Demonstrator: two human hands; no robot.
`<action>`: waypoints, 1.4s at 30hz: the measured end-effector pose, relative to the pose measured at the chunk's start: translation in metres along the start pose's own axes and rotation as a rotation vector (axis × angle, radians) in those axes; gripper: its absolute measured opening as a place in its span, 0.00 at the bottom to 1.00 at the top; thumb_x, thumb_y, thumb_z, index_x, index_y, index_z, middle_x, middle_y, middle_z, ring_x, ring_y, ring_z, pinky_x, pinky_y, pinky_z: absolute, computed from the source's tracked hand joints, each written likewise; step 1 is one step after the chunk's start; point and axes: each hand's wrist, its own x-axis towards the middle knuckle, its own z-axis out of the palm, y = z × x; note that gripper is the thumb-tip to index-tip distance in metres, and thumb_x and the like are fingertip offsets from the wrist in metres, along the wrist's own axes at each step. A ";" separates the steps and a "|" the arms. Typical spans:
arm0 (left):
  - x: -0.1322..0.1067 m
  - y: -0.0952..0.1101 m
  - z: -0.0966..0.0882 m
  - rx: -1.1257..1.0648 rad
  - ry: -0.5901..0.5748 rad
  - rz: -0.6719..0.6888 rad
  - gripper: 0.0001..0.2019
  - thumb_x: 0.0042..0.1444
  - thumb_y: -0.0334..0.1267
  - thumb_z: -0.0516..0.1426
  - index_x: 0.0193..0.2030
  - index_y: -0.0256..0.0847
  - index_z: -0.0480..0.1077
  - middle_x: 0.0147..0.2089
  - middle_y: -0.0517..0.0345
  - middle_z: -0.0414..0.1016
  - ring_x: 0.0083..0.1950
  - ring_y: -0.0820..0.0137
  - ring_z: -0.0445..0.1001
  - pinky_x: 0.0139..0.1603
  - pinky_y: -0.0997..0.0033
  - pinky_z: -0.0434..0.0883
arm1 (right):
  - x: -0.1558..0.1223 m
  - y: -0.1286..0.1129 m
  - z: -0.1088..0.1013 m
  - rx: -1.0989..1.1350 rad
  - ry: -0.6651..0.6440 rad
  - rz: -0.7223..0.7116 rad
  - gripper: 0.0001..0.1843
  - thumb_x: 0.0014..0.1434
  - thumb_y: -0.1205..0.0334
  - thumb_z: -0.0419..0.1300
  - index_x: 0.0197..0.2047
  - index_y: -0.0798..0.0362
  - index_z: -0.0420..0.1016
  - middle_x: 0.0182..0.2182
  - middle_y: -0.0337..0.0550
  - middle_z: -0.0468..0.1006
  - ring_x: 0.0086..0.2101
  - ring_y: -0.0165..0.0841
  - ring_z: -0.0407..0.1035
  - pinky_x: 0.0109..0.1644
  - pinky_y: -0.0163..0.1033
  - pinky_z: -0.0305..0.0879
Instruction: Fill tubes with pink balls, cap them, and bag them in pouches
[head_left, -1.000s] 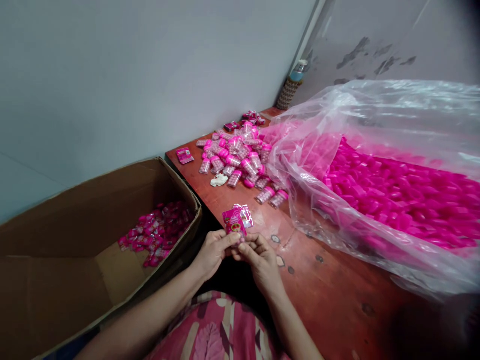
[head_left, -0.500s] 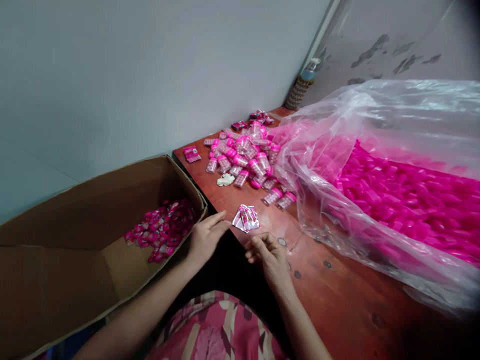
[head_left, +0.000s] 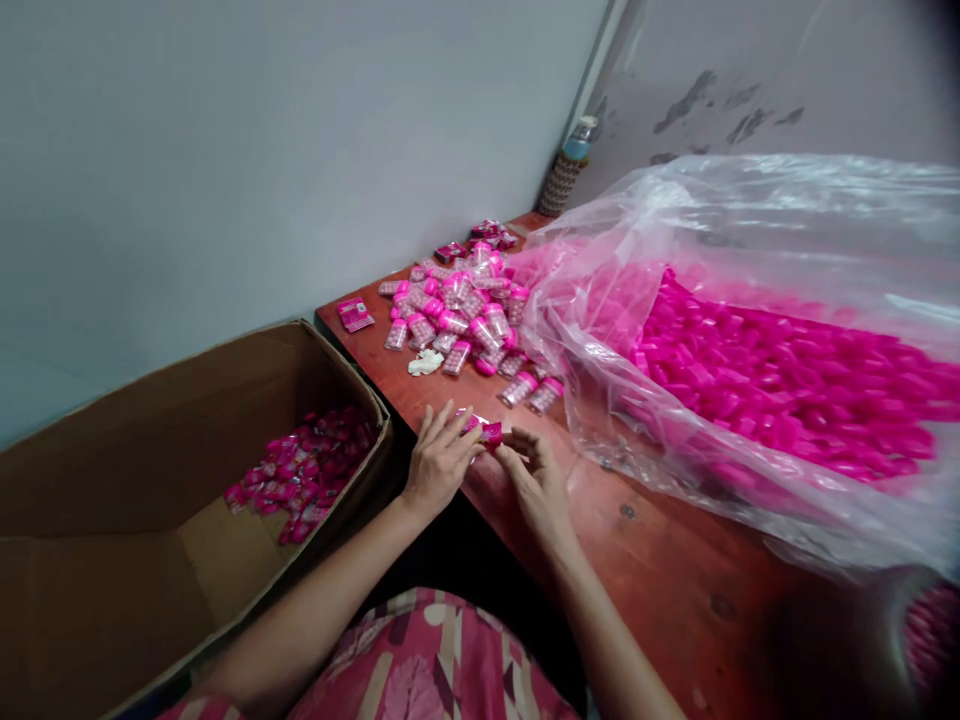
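Two bare hands meet at one small pink packet (head_left: 492, 434), which lies on the near side of the bottle heap (head_left: 469, 305). The left hand (head_left: 441, 470) has its fingers stretched out close together, tips over the packet; whether that grip pinches it, I cannot tell. The right hand (head_left: 541, 490) is half curled, thumb and forefinger slightly parted at the packet's right edge; whether they clasp it cannot be told either. Silvery foil shows beneath the left fingers, possibly a second packet.

Two bottles (head_left: 531, 392) lie at the heap's near right edge; the rest overlap too much to count, well over a dozen. One white scrap (head_left: 425, 362) sits just in front of the heap, one lone packet (head_left: 355, 314) to its left, and a few dark pink packets (head_left: 489, 236) behind it. One clear bag (head_left: 600, 365) of many pink pieces (head_left: 757, 370) presses against its right side on the red surface (head_left: 630, 580). One cardboard box (head_left: 97, 450), left of and nearer than the heap, holds countless packets (head_left: 304, 475).
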 end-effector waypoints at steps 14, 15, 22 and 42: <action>0.003 0.021 -0.012 -1.135 -0.115 -0.833 0.13 0.41 0.42 0.63 0.27 0.31 0.74 0.27 0.53 0.75 0.28 0.70 0.73 0.36 0.68 0.72 | 0.032 -0.015 -0.009 -0.391 -0.056 -0.026 0.16 0.50 0.49 0.57 0.35 0.53 0.69 0.26 0.41 0.75 0.27 0.34 0.69 0.31 0.37 0.61; 0.003 0.020 -0.011 -1.133 -0.097 -0.862 0.13 0.40 0.42 0.63 0.26 0.30 0.74 0.25 0.53 0.75 0.27 0.71 0.73 0.34 0.68 0.72 | 0.040 -0.018 -0.012 -0.587 0.034 -0.066 0.18 0.51 0.46 0.54 0.35 0.53 0.69 0.28 0.45 0.76 0.30 0.37 0.70 0.34 0.39 0.61; -0.004 0.017 -0.013 -1.195 -0.014 -1.015 0.11 0.37 0.37 0.65 0.23 0.29 0.72 0.23 0.54 0.74 0.24 0.73 0.72 0.28 0.74 0.72 | 0.098 -0.026 -0.027 -1.221 0.268 0.125 0.30 0.50 0.42 0.51 0.39 0.64 0.71 0.35 0.69 0.74 0.39 0.53 0.69 0.38 0.49 0.61; 0.022 0.028 0.007 -1.665 0.373 -1.218 0.08 0.45 0.33 0.61 0.32 0.33 0.69 0.28 0.54 0.73 0.26 0.71 0.73 0.26 0.74 0.72 | -0.042 -0.007 0.014 -0.091 -0.043 0.191 0.16 0.53 0.49 0.55 0.37 0.51 0.61 0.19 0.32 0.69 0.14 0.25 0.64 0.14 0.27 0.59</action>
